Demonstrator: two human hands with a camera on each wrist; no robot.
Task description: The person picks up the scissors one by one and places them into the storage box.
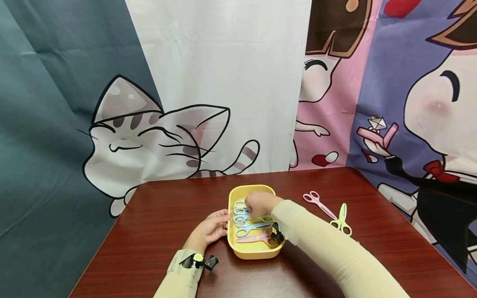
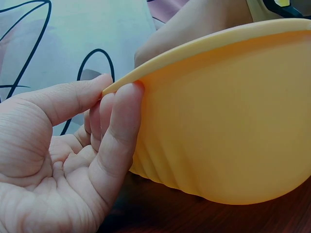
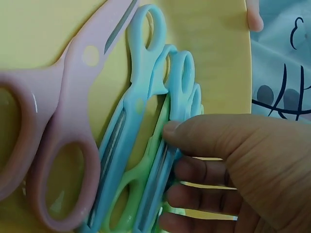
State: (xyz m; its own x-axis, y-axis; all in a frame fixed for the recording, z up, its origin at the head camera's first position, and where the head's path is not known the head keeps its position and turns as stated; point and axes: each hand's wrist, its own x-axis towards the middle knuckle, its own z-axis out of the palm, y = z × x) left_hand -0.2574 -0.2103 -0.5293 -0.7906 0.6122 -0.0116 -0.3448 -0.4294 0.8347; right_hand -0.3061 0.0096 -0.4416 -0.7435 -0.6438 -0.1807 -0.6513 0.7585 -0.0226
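Observation:
A yellow plastic basket stands on the table with several scissors in it. My left hand pinches its left rim, thumb on top and fingers against the outer wall. Inside the basket, my right hand holds light-blue scissors, the thumb on one face and the fingers curled at the other. Beside them lie a second pair of blue scissors, green scissors and, nearest me, pink scissors. The right hand hides part of the pile in the head view.
On the dark red wooden table, pink scissors and green scissors lie to the right of the basket, close together beyond my right forearm. A printed cartoon backdrop hangs behind the table's far edge.

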